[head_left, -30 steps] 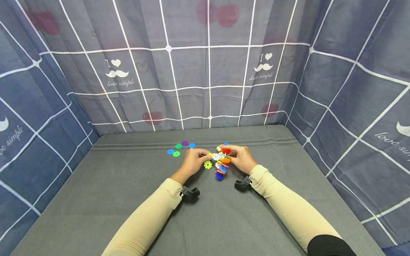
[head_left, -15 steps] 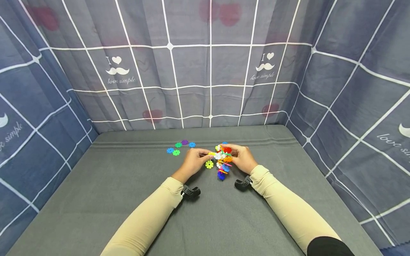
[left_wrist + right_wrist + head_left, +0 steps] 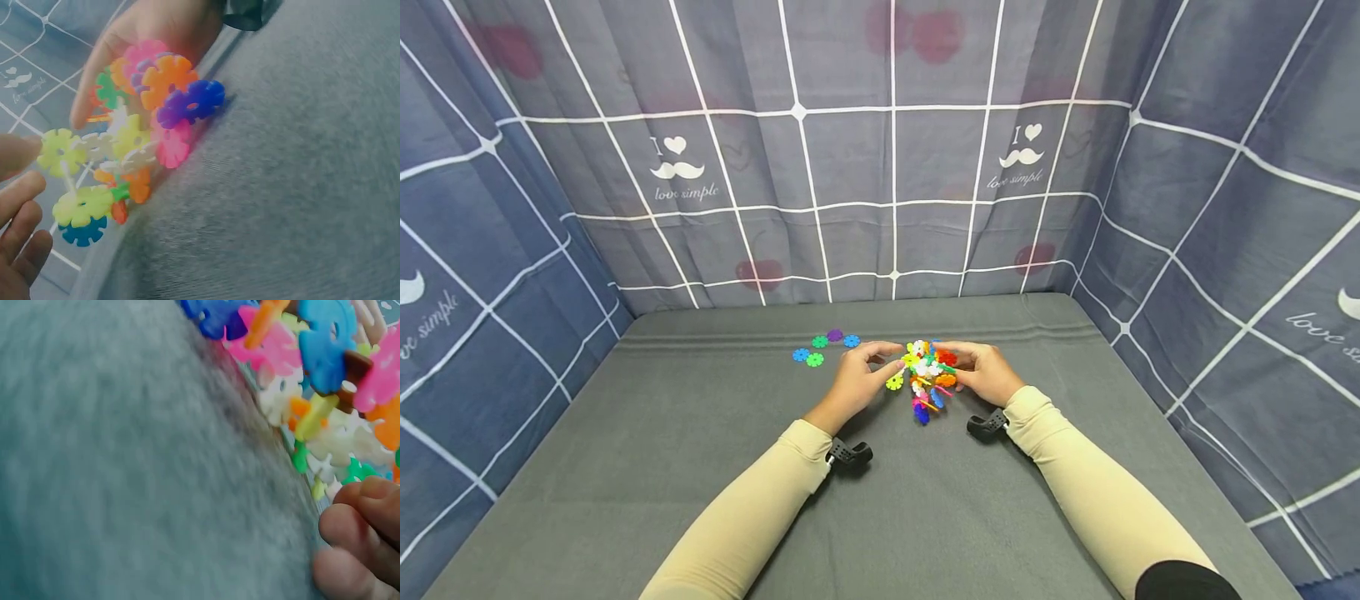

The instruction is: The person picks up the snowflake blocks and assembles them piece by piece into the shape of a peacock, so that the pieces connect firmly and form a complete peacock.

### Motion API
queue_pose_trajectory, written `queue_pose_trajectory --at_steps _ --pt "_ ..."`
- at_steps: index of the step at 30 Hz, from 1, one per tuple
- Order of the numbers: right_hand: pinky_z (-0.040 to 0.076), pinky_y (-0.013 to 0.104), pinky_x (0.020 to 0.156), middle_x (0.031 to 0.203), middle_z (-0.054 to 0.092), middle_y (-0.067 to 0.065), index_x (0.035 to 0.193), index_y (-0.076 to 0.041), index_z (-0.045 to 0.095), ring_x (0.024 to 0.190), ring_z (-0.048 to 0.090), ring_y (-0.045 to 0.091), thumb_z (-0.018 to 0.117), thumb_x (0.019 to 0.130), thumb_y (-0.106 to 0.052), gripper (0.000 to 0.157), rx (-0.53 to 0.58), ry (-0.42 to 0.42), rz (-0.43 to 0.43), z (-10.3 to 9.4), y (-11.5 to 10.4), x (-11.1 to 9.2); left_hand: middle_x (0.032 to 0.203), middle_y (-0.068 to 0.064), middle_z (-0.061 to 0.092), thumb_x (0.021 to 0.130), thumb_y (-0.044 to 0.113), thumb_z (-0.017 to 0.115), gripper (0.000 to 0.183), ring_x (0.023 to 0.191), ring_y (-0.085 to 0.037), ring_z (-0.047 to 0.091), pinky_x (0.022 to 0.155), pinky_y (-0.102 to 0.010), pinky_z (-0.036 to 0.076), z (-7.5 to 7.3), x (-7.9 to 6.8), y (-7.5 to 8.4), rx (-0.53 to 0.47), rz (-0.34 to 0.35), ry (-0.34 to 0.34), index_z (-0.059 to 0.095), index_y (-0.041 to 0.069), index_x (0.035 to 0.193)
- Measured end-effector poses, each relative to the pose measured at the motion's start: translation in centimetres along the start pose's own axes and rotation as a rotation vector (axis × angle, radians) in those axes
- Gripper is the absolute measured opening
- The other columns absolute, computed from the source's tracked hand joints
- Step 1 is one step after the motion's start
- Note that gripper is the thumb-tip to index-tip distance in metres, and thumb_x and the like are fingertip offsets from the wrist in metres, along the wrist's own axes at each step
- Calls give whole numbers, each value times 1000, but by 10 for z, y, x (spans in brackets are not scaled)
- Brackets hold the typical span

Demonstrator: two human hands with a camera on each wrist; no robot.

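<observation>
A model of interlocked plastic snowflake discs (image 3: 927,368), in white, yellow, red, orange, pink and blue, stands over the grey cloth. On its right side my right hand (image 3: 988,373) grips it between thumb and fingers. My left hand (image 3: 857,379) is at its left side, thumb and index finger spread apart. In the left wrist view, a fingertip of that hand lies against or just beside a yellow-green disc (image 3: 61,152); contact cannot be told. Below it hangs another yellow-green disc (image 3: 84,203). The right wrist view shows blue (image 3: 326,347) and pink discs (image 3: 275,350) close up.
Several loose snowflake discs lie to the left behind my left hand, among them a purple one (image 3: 835,335), a green one (image 3: 815,359) and a blue one (image 3: 801,355). A checked curtain (image 3: 842,167) surrounds the grey cloth-covered table (image 3: 880,517) at the back and sides.
The fingers of my left hand have spread apart from their pinch on the yellow disc. My right hand and the disc model have shifted slightly to the right, and the model has turned a little.
</observation>
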State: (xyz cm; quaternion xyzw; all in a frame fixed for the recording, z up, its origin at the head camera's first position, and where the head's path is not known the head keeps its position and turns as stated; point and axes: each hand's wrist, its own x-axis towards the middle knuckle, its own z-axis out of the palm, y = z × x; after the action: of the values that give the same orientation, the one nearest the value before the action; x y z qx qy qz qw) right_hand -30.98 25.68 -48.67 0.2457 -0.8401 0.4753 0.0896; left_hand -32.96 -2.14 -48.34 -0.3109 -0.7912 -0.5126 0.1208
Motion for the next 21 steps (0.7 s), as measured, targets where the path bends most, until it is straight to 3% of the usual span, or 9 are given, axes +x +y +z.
queue_pose_trajectory --at_steps 4,8,12,14,17,21 --pt "58 35 55 116 74 18 139 -8 69 59 66 22 69 90 17 55 -44 -18 21 -7 0 -4 119 -6 74 99 19 78 26 108 -29 67 94 -51 54 -10 -1 1 -43 -3 43 78 5 121" --pt "55 31 54 106 76 13 139 -8 70 59 63 20 73 92 11 51 -96 -23 9 -12 1 -8 114 -3 76 100 19 77 22 102 -26 66 89 -48 54 -29 -1 -6 -38 -36 116 79 6 118" --pt "55 29 59 99 77 8 136 -7 71 68 67 17 77 92 8 47 -131 -19 -13 -17 4 -13 108 -4 77 100 14 76 16 96 -25 68 85 -42 53 -49 -3 -16 -17 -63 193 79 5 113" --pt "57 30 65 104 77 7 134 -7 72 77 70 16 78 91 8 46 -144 -18 -27 -19 5 -15 107 -5 78 100 12 76 15 95 -26 69 84 -42 54 -58 -5 -20 -7 -72 216 79 4 112" --pt "58 32 73 108 77 7 131 -7 74 86 72 16 78 90 9 45 -159 -23 -45 -21 6 -16 106 -6 78 100 12 76 15 94 -25 70 83 -42 55 -69 -9 -27 18 -88 225 79 3 111" --pt "59 34 73 103 77 7 128 -7 76 85 72 16 78 90 9 42 -188 -31 -61 -23 6 -18 108 -8 77 100 11 75 14 99 -25 68 85 -43 54 -83 -15 -37 74 -111 212 78 3 112"
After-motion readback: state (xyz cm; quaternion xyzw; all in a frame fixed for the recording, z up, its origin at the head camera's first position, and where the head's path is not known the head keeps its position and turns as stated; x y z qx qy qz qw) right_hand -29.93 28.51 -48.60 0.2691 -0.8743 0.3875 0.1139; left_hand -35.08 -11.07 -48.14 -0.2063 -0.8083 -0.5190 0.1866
